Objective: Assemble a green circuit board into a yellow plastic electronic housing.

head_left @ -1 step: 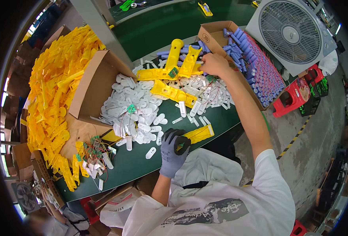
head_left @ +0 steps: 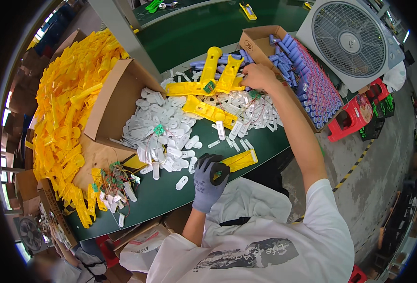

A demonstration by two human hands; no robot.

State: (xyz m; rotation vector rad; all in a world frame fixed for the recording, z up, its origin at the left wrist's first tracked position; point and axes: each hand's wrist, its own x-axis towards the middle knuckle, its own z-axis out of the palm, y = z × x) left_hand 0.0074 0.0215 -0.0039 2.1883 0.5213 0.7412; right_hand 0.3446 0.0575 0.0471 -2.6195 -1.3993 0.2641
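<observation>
My left hand (head_left: 208,181), in a grey glove with dark fingertips, is closed around one end of a yellow plastic housing (head_left: 240,161) at the table's near edge. The housing lies with its free end pointing right. My right hand (head_left: 261,78) is bare and stretched far forward. Its fingers are bent together beside the end of a yellow shell (head_left: 229,75) and several purple cylindrical cells (head_left: 246,56); what they pinch, if anything, is hidden. Below it are small white plastic strips (head_left: 260,111) with thin wires and a green circuit board (head_left: 254,94).
White oval plastic pieces (head_left: 163,122) spill from a tilted cardboard box (head_left: 119,101). Yellow shells (head_left: 62,108) are heaped at the left, with wired green boards (head_left: 114,181) near them. A carton wall (head_left: 296,104) borders stacked cells (head_left: 312,85). A box fan (head_left: 350,42) stands far right.
</observation>
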